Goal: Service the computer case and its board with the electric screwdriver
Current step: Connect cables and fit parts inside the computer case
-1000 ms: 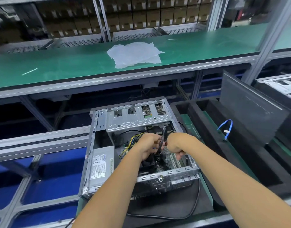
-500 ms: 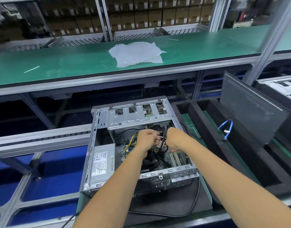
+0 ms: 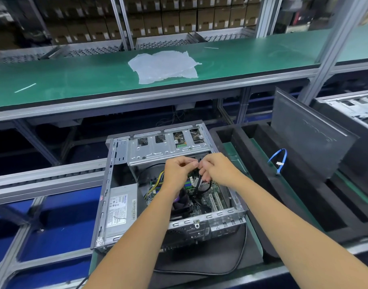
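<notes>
An open grey computer case (image 3: pixel 108 192) lies on the bench with its side off. Its green board (image 3: pixel 208 192) shows inside, with a dark fan (image 3: pixel 182 202) and a grey power supply (image 3: pixel 121 213) at the left. Both hands are over the case just below the metal drive cage (image 3: pixel 164 150). My left hand (image 3: pixel 177 171) and my right hand (image 3: pixel 217 170) meet fingertip to fingertip, each pinching a black cable (image 3: pixel 197 181) that hangs down to the board. No electric screwdriver is in view.
A black foam tray (image 3: pixel 260 163) holds a loose blue cable (image 3: pixel 282 159) to the right, beside a leaning dark panel (image 3: pixel 308 136). A clear plastic bag (image 3: pixel 164 66) lies on the green upper shelf (image 3: pixel 74 80). A black cord (image 3: pixel 231 265) loops in front of the case.
Both hands rose from deep over the board toward the drive cage, lifting the black cable with them.
</notes>
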